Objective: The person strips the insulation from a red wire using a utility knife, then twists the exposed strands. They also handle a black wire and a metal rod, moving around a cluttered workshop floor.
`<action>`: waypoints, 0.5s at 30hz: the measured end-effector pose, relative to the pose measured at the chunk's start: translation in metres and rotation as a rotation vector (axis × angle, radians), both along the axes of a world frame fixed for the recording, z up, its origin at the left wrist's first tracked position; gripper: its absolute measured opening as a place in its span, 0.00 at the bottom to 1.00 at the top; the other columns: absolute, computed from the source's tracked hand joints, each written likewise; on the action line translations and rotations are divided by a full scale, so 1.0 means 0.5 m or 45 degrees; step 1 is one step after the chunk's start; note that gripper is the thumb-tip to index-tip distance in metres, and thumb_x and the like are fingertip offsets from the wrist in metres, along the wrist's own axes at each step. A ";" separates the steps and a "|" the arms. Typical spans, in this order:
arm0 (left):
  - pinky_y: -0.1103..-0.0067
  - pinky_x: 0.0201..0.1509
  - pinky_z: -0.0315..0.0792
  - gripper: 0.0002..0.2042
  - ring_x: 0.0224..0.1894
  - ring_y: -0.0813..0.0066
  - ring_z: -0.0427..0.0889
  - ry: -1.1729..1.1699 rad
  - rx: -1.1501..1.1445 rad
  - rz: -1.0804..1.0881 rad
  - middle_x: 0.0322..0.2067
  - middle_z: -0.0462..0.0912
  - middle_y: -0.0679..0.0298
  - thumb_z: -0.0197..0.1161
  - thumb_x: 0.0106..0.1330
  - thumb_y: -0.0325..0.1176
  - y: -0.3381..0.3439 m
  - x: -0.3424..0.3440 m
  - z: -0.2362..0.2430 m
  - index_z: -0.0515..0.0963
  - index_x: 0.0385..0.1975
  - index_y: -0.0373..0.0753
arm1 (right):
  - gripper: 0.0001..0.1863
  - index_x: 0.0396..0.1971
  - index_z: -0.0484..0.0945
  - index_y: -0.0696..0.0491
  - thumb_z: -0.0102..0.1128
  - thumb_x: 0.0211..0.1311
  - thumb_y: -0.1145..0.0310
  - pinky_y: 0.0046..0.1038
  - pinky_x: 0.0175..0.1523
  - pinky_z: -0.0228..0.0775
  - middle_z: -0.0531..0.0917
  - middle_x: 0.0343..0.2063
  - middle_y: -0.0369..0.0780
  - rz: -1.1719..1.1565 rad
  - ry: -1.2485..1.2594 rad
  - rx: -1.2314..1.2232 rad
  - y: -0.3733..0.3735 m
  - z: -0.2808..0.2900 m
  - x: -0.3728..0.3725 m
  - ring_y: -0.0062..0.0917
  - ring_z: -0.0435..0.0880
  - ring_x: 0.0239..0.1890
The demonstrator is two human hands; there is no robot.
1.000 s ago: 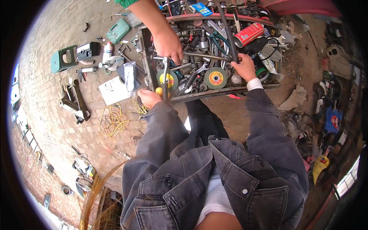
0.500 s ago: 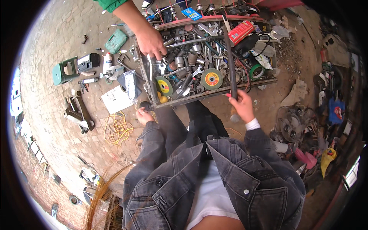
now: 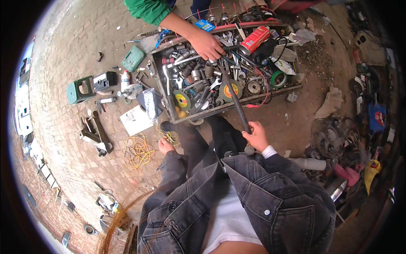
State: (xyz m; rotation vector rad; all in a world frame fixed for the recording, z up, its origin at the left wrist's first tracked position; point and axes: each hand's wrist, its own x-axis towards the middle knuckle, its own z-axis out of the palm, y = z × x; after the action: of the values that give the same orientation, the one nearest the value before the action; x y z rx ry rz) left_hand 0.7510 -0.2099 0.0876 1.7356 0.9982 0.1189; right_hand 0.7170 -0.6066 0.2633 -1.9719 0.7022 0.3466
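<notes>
Long dark bar (image 3: 235, 101) now nearer the denim jacket (image 3: 186, 207), right fingers (image 3: 248, 135) round it, left fingers (image 3: 163, 143) half-curled.

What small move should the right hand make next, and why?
Probably ease the dark bar back toward the body: the right hand grips it near its close end, while its far end reaches over the tool tray, seemingly close to the co-worker's hand.
</notes>
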 end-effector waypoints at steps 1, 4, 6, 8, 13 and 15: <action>0.83 0.24 0.57 0.12 0.20 0.85 0.62 0.024 -0.011 0.004 0.17 0.69 0.73 0.49 0.71 0.32 0.004 -0.002 -0.002 0.77 0.29 0.34 | 0.17 0.36 0.79 0.59 0.68 0.44 0.69 0.31 0.40 0.71 0.76 0.31 0.43 0.035 -0.030 -0.043 0.007 0.001 0.005 0.33 0.78 0.34; 0.85 0.21 0.54 0.11 0.18 0.86 0.61 -0.022 -0.097 -0.004 0.16 0.68 0.73 0.49 0.71 0.32 0.011 -0.008 -0.001 0.76 0.30 0.35 | 0.17 0.36 0.79 0.59 0.68 0.44 0.69 0.32 0.40 0.72 0.76 0.31 0.44 0.073 -0.059 -0.070 0.027 -0.007 0.020 0.34 0.78 0.35; 0.86 0.19 0.52 0.10 0.18 0.87 0.61 -0.011 -0.190 0.009 0.16 0.68 0.73 0.50 0.71 0.31 0.011 -0.010 0.008 0.76 0.30 0.35 | 0.16 0.35 0.79 0.59 0.67 0.44 0.69 0.33 0.40 0.71 0.77 0.31 0.44 0.039 -0.078 -0.043 0.041 -0.018 0.029 0.36 0.78 0.35; 0.85 0.20 0.53 0.10 0.18 0.87 0.61 -0.033 -0.192 0.009 0.16 0.68 0.73 0.50 0.71 0.32 0.007 -0.015 0.019 0.76 0.30 0.35 | 0.15 0.34 0.79 0.60 0.68 0.43 0.71 0.31 0.37 0.71 0.75 0.28 0.43 0.069 -0.163 -0.130 0.051 -0.030 0.034 0.33 0.78 0.32; 0.85 0.21 0.54 0.11 0.18 0.86 0.62 -0.051 -0.160 0.013 0.16 0.68 0.73 0.50 0.71 0.33 0.011 -0.036 0.024 0.76 0.29 0.36 | 0.14 0.31 0.78 0.60 0.66 0.42 0.70 0.34 0.39 0.70 0.76 0.27 0.44 0.090 -0.190 -0.263 0.055 -0.054 0.039 0.38 0.77 0.34; 0.86 0.22 0.55 0.11 0.19 0.86 0.62 0.017 -0.143 -0.002 0.16 0.68 0.74 0.50 0.71 0.34 0.025 -0.048 0.014 0.76 0.29 0.37 | 0.16 0.32 0.77 0.60 0.65 0.42 0.68 0.39 0.44 0.70 0.77 0.31 0.47 0.068 -0.082 -0.235 0.048 -0.061 0.037 0.43 0.76 0.39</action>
State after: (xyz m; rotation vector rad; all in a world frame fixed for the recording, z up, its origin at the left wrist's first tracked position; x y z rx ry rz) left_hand 0.7270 -0.1972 0.0947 1.6365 0.9951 0.0492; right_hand 0.7356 -0.5828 0.2328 -2.1698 0.6608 0.2567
